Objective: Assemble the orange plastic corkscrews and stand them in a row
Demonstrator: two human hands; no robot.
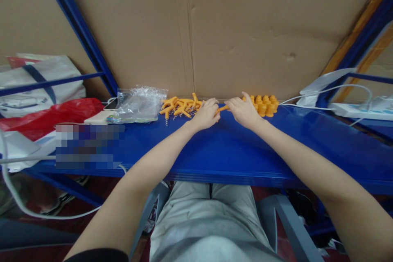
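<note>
My left hand (206, 115) is closed at the back of the blue table. Beside it, my right hand (243, 111) has its fingertips closed, with the thumb side raised. Between the two hands shows a short orange plastic piece (223, 108), gripped from both ends; most of it is hidden by my fingers. Left of my left hand lies a loose pile of orange corkscrews (181, 106) with branching handles and thin metal spirals. Just right of my right hand, several orange flanged cylinders (265, 106) stand grouped in rows.
Clear plastic bags (139, 104) lie left of the corkscrews. A red plastic bag (73, 112) and a cloth bag (46, 77) are farther left. A cardboard wall (196, 28) rises behind the blue table (227, 151). On the right is a white power strip (362, 111) with cables.
</note>
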